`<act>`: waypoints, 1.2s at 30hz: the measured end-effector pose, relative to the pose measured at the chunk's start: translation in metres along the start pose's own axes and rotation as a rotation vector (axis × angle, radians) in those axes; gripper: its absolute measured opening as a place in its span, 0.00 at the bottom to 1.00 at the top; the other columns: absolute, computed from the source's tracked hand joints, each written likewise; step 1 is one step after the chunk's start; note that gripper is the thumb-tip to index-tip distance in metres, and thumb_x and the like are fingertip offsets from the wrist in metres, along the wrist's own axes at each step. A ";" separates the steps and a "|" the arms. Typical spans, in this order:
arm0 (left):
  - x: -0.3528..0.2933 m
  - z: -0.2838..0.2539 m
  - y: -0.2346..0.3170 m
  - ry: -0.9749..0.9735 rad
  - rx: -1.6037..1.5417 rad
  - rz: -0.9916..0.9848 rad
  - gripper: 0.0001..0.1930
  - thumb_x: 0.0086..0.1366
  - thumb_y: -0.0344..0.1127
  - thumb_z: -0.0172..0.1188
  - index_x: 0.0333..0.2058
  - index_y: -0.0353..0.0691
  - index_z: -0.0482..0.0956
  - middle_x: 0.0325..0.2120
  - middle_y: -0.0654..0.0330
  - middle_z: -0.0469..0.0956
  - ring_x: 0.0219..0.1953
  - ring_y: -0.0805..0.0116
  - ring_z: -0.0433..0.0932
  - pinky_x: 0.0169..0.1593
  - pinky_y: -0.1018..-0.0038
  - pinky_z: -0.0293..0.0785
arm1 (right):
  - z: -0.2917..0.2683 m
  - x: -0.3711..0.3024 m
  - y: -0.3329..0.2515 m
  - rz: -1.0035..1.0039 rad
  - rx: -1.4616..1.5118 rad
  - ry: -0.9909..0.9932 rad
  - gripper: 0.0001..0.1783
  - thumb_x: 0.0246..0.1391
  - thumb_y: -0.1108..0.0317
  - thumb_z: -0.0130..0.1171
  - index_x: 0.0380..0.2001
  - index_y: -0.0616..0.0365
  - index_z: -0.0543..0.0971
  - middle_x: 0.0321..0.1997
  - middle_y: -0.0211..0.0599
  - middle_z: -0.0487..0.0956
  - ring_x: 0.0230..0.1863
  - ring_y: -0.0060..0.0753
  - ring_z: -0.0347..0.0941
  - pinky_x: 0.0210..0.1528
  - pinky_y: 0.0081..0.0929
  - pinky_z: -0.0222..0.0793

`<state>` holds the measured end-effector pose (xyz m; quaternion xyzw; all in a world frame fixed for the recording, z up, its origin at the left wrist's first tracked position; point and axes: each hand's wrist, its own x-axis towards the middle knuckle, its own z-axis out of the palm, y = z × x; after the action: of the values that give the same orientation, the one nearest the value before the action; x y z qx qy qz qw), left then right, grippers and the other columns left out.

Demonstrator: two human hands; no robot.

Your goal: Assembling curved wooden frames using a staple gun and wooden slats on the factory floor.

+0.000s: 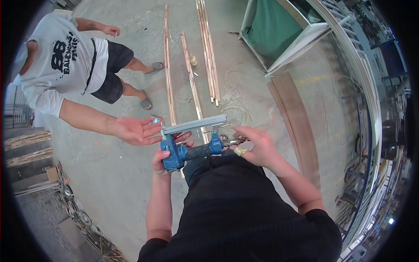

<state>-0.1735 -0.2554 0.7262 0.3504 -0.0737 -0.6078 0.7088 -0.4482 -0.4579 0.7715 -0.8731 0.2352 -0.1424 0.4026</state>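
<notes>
My left hand (160,160) is closed around the head of a blue pneumatic nail gun (174,156), its thumb on the near side and fingers partly hidden behind the tool. The gun lies sideways in front of my waist, with its silver magazine (196,124) on the far side and its dark grip toward the right. Beside the metal air fitting (234,142) at the grip's end is my right hand (261,147), fingers and thumb apart around it; contact is unclear. A co-worker's hand (137,130) reaches in palm up from the left, close to the gun's nose.
A co-worker (65,65) in a white shirt stands at the left. Long wooden strips (205,48) lie on the concrete floor ahead, near a loose thin hose (235,111). Brown boards (297,122) lie right, below a green-lined frame (275,30). Metal racking (371,109) runs along the right.
</notes>
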 end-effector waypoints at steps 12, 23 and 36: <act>0.027 0.072 0.015 -0.180 0.064 -0.238 0.54 0.61 0.59 0.68 0.72 0.22 0.58 0.69 0.28 0.63 0.67 0.25 0.70 0.68 0.41 0.71 | -0.023 -0.032 0.036 -0.043 -0.079 -0.065 0.39 0.52 0.70 0.73 0.68 0.61 0.73 0.52 0.49 0.83 0.47 0.53 0.83 0.52 0.39 0.80; 0.009 0.095 -0.121 0.472 0.110 0.154 0.13 0.78 0.41 0.61 0.51 0.41 0.72 0.38 0.57 0.80 0.39 0.62 0.83 0.47 0.60 0.84 | 0.043 -0.085 0.019 0.152 0.166 0.247 0.35 0.54 0.66 0.75 0.64 0.65 0.77 0.52 0.51 0.84 0.49 0.46 0.84 0.52 0.36 0.79; 0.017 0.129 -0.123 0.503 0.526 0.269 0.11 0.75 0.39 0.65 0.44 0.40 0.75 0.31 0.64 0.78 0.31 0.75 0.78 0.36 0.75 0.75 | 0.065 -0.041 0.043 0.188 0.225 0.182 0.29 0.60 0.63 0.70 0.62 0.62 0.77 0.33 0.45 0.85 0.35 0.38 0.85 0.41 0.37 0.79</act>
<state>-0.3370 -0.3253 0.7442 0.6454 -0.0961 -0.3649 0.6642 -0.4672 -0.4189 0.6947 -0.7802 0.3340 -0.2078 0.4863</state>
